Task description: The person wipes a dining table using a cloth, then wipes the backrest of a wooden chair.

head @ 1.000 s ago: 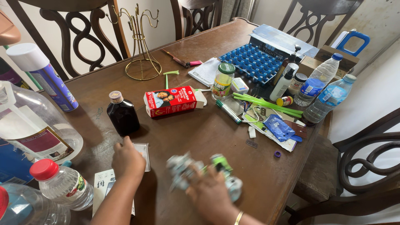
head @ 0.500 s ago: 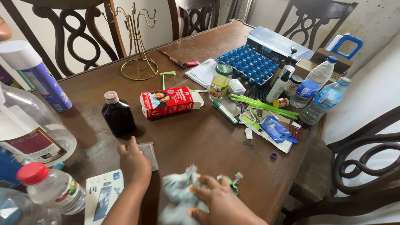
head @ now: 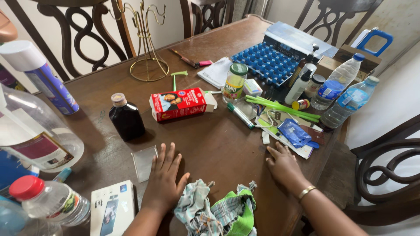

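Risk of a knock: dark syrup bottle point(head: 126, 121) upright just beyond the left hand point(head: 165, 180), water bottles point(head: 345, 102) crowded past the right hand point(head: 285, 166); a careless sweep likely to topple one. Both hands empty, flat on the worktop point(head: 218, 140), fingers spread, gripping nothing. Crumpled cloth point(head: 218, 212) heaped at the near edge, between the hands, just beside the left wrist, apart from the right. Clear plastic sleeve point(head: 143, 162) touching the left fingertips.
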